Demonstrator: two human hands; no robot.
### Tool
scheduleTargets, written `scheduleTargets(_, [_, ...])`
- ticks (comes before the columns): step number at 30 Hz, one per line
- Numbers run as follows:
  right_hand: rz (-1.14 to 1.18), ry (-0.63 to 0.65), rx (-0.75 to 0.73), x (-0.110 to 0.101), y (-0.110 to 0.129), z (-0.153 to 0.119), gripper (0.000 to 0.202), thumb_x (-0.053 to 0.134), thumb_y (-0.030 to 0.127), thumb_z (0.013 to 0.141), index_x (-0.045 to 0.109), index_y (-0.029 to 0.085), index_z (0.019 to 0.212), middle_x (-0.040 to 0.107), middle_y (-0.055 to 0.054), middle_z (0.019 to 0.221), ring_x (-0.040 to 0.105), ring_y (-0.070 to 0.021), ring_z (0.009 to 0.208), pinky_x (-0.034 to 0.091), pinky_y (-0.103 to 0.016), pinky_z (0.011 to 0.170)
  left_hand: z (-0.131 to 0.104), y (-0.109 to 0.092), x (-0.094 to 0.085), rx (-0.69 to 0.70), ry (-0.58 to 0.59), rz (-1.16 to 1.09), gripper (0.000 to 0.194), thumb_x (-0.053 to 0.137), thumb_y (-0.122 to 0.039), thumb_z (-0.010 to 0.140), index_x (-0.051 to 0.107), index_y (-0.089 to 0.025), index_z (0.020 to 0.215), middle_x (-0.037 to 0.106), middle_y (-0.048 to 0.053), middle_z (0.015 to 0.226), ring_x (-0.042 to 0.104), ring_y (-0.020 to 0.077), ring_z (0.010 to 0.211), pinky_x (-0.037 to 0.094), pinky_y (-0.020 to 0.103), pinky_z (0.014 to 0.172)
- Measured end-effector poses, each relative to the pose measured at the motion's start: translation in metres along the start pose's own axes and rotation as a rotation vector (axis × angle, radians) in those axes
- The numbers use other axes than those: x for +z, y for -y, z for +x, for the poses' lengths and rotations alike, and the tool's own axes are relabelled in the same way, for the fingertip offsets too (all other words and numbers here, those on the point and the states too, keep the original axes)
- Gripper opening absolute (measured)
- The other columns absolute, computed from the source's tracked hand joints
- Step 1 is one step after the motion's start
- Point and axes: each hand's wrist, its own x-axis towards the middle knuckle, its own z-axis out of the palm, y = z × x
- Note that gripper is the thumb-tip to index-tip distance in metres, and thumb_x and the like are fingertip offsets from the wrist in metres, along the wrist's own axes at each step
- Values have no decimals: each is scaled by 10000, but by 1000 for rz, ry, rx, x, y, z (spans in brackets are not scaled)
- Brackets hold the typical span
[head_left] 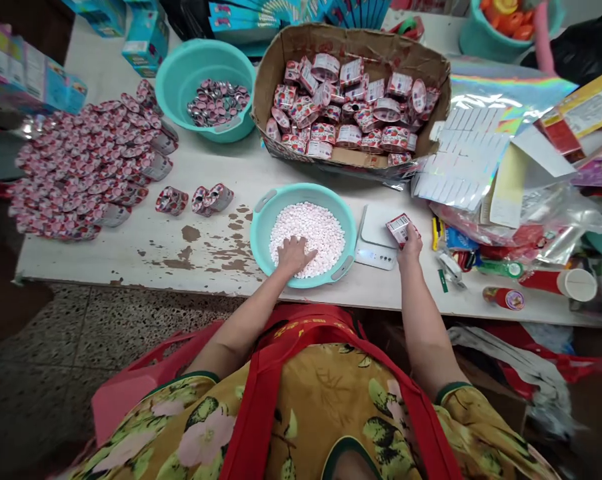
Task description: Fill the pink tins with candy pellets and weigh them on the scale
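My left hand (293, 255) rests on a heap of small pale pink candies (315, 223), fingers spread and partly sunk among them. The candies fill the middle of a turquoise plastic basin (351, 230) near the table's front edge. My right hand (411, 247) grips a small red-and-white printed tin (399, 229), its label side up. The tin is held by the right side of a white digital scale (375, 257), whose display is lit. Whether anything is inside the tin cannot be seen.
A cardboard box (351, 167) of similar tins stands behind the basin. Another turquoise basin (173, 73) holds small round metallic lids (218, 103). Many filled-looking tins (91, 160) crowd the left, and several single tins (171, 200) stand nearer. Plastic packaging (481, 147) and bottles cover the right.
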Motion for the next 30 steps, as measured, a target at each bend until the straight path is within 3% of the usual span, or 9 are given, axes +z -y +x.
scheduleTargets(3, [31,74,38,13,-4,17,353,745,379,717,658,147,968,713,-3,896,688,-133,832,597,-261,784,2,0,2,-8,-4,-25,613,450,-631,968,551,-217,1409,533,195,1433,452,397,1344,409,563,1080])
scheduleTargets(7, [65,93,16,29,2,3,316,755,357,711,648,147,922,696,4,881,686,-138,843,598,-270,809,7,6,3,13,-2,-34,622,447,-627,970,541,-215,1426,521,190,1442,451,395,1342,406,550,1078])
scheduleTargets(11, [123,174,-54,22,4,-61,391,764,442,698,663,157,946,718,-13,938,697,-158,899,597,-291,821,7,10,0,37,13,-38,633,404,-631,990,536,-201,1435,533,187,1422,472,386,1314,417,538,1061])
scheduleTargets(13, [96,350,52,19,-6,-107,454,761,498,691,685,157,980,737,-34,979,701,-171,896,599,-311,803,4,12,-4,59,-25,-19,610,401,-615,1000,539,-215,1440,534,174,1431,476,378,1305,414,526,1063])
scheduleTargets(16, [11,358,102,26,-24,-164,475,780,523,662,690,157,950,737,-19,905,681,-151,806,577,-278,731,-1,18,-10,104,-131,12,528,435,-534,1013,556,-241,1436,514,149,1478,448,370,1330,388,516,1094])
scheduleTargets(21, [-65,296,36,45,-35,-191,482,771,523,652,708,149,949,746,-20,885,687,-162,826,580,-288,755,8,41,-22,25,-132,-127,489,435,-441,1023,573,-180,1413,570,163,1409,511,324,1295,424,429,1079])
scheduleTargets(24, [-56,252,56,39,-37,-208,503,780,515,629,711,158,977,760,-25,937,706,-176,887,595,-306,816,23,57,-29,0,-92,-195,557,467,-404,1008,498,-107,1478,557,208,1426,515,324,1323,418,401,1096])
scheduleTargets(27, [-34,252,204,24,-42,-240,496,819,504,603,703,174,953,765,-28,940,719,-188,882,612,-316,817,44,62,-40,56,-47,-203,632,523,-369,979,410,-118,1548,467,209,1545,449,330,1416,373,400,1148])
scheduleTargets(30, [-12,335,427,15,-43,-267,492,853,506,621,695,191,965,775,-36,933,729,-206,830,632,-341,763,72,52,-52,96,-27,-177,631,545,-381,963,420,-144,1534,484,192,1541,464,339,1407,375,414,1147])
